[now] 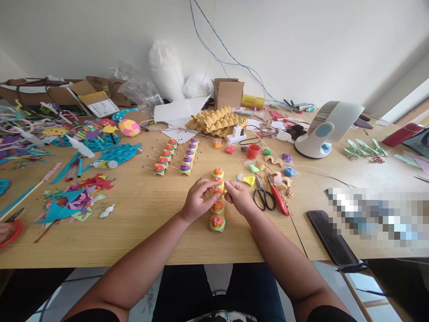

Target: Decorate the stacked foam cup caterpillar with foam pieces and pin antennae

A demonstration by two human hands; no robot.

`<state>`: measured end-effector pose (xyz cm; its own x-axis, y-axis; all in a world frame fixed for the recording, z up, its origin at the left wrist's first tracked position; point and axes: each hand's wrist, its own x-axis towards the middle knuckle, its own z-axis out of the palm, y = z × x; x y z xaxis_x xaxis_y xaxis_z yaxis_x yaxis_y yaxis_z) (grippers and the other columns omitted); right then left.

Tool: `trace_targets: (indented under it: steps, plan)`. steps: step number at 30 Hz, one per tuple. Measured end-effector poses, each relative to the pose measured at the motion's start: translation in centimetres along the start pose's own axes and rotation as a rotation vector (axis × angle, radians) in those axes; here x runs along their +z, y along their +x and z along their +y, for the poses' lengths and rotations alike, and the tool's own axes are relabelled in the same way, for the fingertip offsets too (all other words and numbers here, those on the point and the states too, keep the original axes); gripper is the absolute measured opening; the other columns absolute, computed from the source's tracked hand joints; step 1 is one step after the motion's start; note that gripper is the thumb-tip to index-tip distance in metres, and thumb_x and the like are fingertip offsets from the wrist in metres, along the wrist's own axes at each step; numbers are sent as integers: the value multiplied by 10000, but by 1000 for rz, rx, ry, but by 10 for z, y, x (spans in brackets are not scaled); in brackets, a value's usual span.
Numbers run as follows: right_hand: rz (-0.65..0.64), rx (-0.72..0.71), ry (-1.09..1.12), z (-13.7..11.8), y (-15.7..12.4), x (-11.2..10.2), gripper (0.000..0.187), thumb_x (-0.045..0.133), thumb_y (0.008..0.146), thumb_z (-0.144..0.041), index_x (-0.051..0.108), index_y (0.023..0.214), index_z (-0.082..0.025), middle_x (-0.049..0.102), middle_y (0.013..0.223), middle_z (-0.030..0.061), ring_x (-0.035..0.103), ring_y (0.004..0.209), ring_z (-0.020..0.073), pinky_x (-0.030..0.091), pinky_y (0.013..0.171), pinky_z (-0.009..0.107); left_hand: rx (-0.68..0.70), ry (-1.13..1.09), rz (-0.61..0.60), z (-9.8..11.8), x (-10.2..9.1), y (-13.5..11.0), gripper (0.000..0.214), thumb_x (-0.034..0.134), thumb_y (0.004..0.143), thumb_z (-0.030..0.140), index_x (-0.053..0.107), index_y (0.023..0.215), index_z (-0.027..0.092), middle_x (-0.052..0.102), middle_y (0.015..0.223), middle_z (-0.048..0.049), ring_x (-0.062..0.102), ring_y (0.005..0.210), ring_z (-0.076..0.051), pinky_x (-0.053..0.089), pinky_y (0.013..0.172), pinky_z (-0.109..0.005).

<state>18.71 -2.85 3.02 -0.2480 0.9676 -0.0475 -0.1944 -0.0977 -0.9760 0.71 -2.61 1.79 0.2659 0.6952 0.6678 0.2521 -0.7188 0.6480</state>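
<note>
A row of orange egg-carton cups (217, 222), trimmed with green and pink clay, runs away from me on the table. My left hand (200, 200) is closed on its left side, thumb and fingertips against the middle cups. On the other side, my right hand (238, 195) pinches what looks like a bit of yellow clay close to the cups; the fingers mostly hide it. Farther back stand a red-and-green cup row (164, 159) and a purple cup row (188, 156), both with thin pins sticking out. Yellow clay in a bag (248, 180) lies beyond my right hand.
Black-handled scissors (264, 199) and a red utility knife (279, 201) lie right of my hand. A phone (331, 237) and a white fan (326, 129) are farther right. Paper scraps (77, 197) cover the left, where another person's hand (6, 233) holds red scissors.
</note>
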Motion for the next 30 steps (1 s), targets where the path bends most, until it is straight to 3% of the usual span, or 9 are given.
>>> trace_targets:
  steps: [6,14,18,21,24,27,30]
  plan:
    - [-3,21,121,-1,1,0,412,834,672,-515,676,852,-181,679,697,-6,530,561,84,336,517,215,-1,5,3,1,-1,1,298,671,891,256,663,1187,229,590,931,-45,550,806,-141,483,635,-247]
    - [55,5,258,0,4,-2,436,889,614,-384,760,995,-214,714,878,5,561,701,94,452,687,246,-1,8,10,1,-1,0,297,674,888,248,659,1184,228,587,932,-42,546,797,-137,484,648,-253]
    - [74,-54,149,2,5,-3,333,813,716,-464,736,865,-176,616,686,-21,469,582,75,369,565,232,-7,13,9,1,-1,1,291,671,891,246,664,1181,227,584,923,-38,537,785,-131,478,640,-248]
    - [69,-75,69,3,4,-2,382,755,766,-528,632,711,-171,531,590,-40,394,506,65,272,494,236,-4,14,11,1,-1,1,291,673,891,251,665,1181,228,586,920,-40,540,790,-134,474,628,-244]
    - [71,-75,43,0,2,0,454,778,730,-545,508,640,-191,414,529,-77,299,477,56,202,478,238,-4,12,10,1,0,1,300,684,885,243,664,1183,223,586,922,-41,545,801,-135,474,629,-242]
    - [51,-84,9,-5,-1,2,500,808,690,-543,451,618,-200,371,534,-88,270,500,57,203,492,236,-5,-1,-1,0,1,1,335,696,879,242,653,1210,223,592,944,-46,557,828,-141,476,633,-240]
    - [-51,-58,-51,-8,-4,3,499,785,712,-557,462,603,-192,373,539,-82,287,531,66,235,520,236,6,-17,-42,0,0,0,407,696,883,253,618,1282,240,606,1005,-56,566,851,-142,478,637,-236]
